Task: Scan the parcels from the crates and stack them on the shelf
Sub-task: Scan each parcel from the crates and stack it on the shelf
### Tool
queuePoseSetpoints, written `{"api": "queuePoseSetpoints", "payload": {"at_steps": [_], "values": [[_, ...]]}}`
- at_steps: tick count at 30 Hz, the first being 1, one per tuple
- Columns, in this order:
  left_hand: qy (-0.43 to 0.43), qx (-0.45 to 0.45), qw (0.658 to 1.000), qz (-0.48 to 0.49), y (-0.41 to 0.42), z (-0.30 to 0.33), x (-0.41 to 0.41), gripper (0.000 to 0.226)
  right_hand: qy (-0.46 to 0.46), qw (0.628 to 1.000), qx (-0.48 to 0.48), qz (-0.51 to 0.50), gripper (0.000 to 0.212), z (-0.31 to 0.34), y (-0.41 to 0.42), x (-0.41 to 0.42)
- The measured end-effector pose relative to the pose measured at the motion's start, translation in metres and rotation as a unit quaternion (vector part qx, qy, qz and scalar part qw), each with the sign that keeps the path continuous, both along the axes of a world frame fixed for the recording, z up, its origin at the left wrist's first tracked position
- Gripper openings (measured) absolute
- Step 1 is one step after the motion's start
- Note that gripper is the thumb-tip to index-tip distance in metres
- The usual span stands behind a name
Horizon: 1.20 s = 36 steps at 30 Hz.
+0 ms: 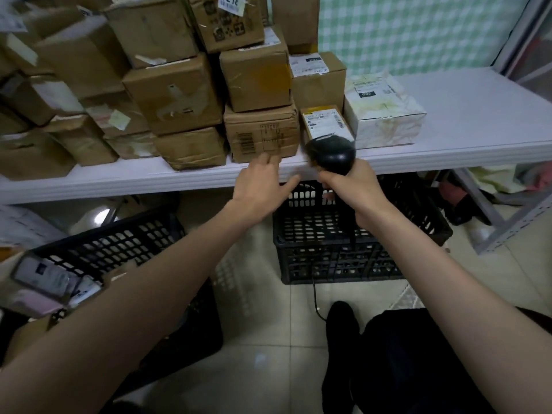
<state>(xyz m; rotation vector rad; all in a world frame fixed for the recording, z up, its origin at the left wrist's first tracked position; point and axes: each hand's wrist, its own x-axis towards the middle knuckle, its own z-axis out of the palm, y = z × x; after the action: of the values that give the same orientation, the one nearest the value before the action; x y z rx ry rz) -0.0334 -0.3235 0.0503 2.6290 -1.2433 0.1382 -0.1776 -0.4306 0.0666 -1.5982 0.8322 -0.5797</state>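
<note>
Brown cardboard parcels are stacked in several layers on the white shelf (466, 115). My right hand (355, 189) grips a black barcode scanner (331, 155), its head just in front of a small parcel with a white label (325, 122). My left hand (263, 186) is open, fingertips touching the lower front of a brown parcel with a printed barcode (261, 132) at the shelf's edge. A white wrapped parcel (385, 112) lies to the right of the labelled one.
A black plastic crate (358, 258) stands on the tiled floor under the shelf; no parcels show through its walls. Another black crate (119, 243) at the left holds labelled parcels (47, 276). The scanner's cable (315, 297) hangs to the floor. The shelf's right half is bare.
</note>
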Motion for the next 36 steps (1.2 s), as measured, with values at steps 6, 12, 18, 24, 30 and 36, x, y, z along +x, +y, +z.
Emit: {"api": "queuePoseSetpoints", "payload": {"at_steps": [6, 12, 18, 24, 30, 36], "values": [[-0.021, 0.097, 0.994, 0.048, 0.113, -0.052, 0.027, 0.075, 0.064, 0.993, -0.008, 0.100, 0.009, -0.020, 0.062, 0.032], [0.027, 0.121, 0.982, 0.146, 0.232, -0.088, 0.059, 0.076, 0.083, 0.978, -0.019, 0.193, 0.007, -0.031, 0.135, 0.083], [0.066, 0.132, 0.962, 0.229, 0.346, -0.119, 0.089, 0.071, 0.109, 0.950, -0.033, 0.292, 0.010, -0.049, 0.206, 0.134], [0.096, 0.194, 0.921, 0.323, 0.430, -0.144, 0.114, 0.068, 0.142, 0.926, -0.028, 0.348, 0.003, -0.057, 0.262, 0.177], [0.150, 0.224, 0.873, 0.406, 0.496, -0.182, 0.143, 0.073, 0.156, 0.911, 0.010, 0.383, 0.015, -0.082, 0.297, 0.213], [0.208, 0.254, 0.837, 0.437, 0.524, -0.216, 0.166, 0.076, 0.161, 0.903, 0.016, 0.398, 0.018, -0.105, 0.316, 0.236]]}}
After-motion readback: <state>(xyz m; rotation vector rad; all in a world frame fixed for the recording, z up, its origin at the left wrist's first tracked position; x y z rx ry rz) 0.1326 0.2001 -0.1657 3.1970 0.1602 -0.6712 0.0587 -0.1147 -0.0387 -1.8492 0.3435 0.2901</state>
